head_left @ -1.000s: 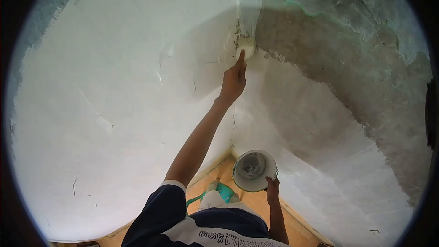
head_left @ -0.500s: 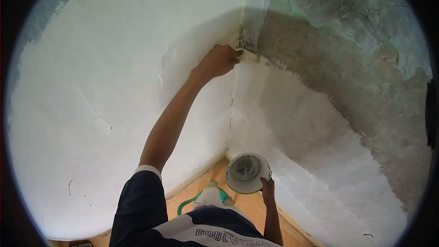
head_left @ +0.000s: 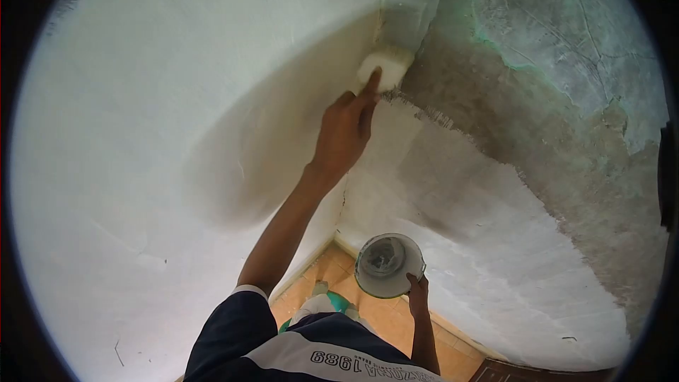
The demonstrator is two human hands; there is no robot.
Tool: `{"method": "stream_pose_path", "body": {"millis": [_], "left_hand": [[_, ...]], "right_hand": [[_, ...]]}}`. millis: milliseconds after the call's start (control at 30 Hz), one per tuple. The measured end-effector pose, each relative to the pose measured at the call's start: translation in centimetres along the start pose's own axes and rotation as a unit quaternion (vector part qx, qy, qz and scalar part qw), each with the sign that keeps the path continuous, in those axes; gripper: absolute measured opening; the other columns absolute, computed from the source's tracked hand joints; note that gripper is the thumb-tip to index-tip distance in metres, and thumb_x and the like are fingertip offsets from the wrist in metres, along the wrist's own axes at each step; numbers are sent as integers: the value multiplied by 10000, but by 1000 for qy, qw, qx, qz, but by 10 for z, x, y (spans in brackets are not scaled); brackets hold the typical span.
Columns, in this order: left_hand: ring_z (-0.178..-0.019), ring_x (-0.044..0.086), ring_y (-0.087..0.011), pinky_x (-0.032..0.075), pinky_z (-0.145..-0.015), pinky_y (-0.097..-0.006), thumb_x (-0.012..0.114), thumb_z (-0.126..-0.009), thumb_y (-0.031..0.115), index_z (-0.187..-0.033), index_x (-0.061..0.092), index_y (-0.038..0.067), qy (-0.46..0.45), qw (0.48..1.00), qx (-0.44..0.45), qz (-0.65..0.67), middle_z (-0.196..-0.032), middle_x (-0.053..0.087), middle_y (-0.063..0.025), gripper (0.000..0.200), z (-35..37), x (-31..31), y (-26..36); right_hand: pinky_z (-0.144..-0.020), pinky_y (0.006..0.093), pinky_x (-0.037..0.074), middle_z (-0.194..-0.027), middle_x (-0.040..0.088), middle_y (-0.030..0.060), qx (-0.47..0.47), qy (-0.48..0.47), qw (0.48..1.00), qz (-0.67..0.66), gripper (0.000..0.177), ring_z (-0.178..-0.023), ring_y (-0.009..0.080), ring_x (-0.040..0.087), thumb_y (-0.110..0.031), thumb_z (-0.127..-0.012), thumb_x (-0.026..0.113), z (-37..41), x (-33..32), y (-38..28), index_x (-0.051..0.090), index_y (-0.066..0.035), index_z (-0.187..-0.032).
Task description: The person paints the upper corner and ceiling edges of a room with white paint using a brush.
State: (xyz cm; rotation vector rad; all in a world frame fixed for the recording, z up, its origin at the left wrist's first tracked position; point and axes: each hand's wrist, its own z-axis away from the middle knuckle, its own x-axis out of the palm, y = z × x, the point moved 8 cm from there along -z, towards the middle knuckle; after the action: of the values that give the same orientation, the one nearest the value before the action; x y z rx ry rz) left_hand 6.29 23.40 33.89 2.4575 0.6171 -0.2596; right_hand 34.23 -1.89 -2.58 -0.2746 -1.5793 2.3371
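Note:
My left hand (head_left: pixel 345 124) reaches up to the wall corner, its fingers closed on a pale, flat tool (head_left: pixel 386 71) with the index finger stretched along its face. The tool, slightly blurred, is against the corner where white coating meets bare grey-brown wall (head_left: pixel 481 92). Lower down, my right hand (head_left: pixel 418 290) grips the side of a round bucket (head_left: pixel 403 279) near its rim. The bucket's open top faces me, and grey-white material shows inside.
A smooth white wall (head_left: pixel 141 134) fills the left side. Tiled floor (head_left: pixel 385 315) and something green (head_left: pixel 338 302) near my legs show below the bucket. At the bottom right is a dark brown panel-like thing (head_left: pixel 509 372).
The pale tool now shows its broad face, where before only a thin edge showed. My left hand has turned, with the index finger now extended. The bucket has barely shifted.

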Motion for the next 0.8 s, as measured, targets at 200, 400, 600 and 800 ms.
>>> {"method": "stream_pose_path", "body": {"millis": [200, 400, 600, 800], "left_hand": [[-632, 588, -337, 498, -607, -446, 579, -981, 73, -1498, 458, 172, -52, 997, -56, -1, -744, 556, -161, 540, 49, 53, -47], [-682, 631, -363, 521, -629, -467, 564, -989, 97, -1501, 447, 173, -112, 987, -115, 10, -773, 587, -181, 531, 82, 61, -60], [-718, 645, -395, 528, -668, -501, 576, -971, 109, -1438, 527, 128, -229, 962, -151, 2, -777, 637, -214, 470, 83, 40, -54], [-737, 660, -398, 531, -704, -483, 585, -927, 39, -1382, 581, 86, -161, 983, -87, 21, -823, 676, -230, 458, -6, 7, -20]], "right_hand": [[-773, 312, 520, -1045, 669, 54, -22, 29, 999, -21, 363, -923, 145, 637, -191, -947, 596, -11, 9, 9, 595, -11, -1262], [-792, 310, 520, -1055, 673, 53, 8, 34, 998, -51, 353, -924, 151, 641, -183, -953, 584, -22, 25, 10, 597, -13, -1261], [-805, 326, 537, -1097, 681, 70, -31, 35, 998, 30, 361, -950, 163, 657, -180, -965, 573, -35, 30, 6, 589, 4, -1275], [-892, 322, 492, -1106, 682, 83, -31, 29, 999, 18, 374, -998, 169, 631, -162, -964, 559, -28, 37, 12, 583, 33, -1283]]}}
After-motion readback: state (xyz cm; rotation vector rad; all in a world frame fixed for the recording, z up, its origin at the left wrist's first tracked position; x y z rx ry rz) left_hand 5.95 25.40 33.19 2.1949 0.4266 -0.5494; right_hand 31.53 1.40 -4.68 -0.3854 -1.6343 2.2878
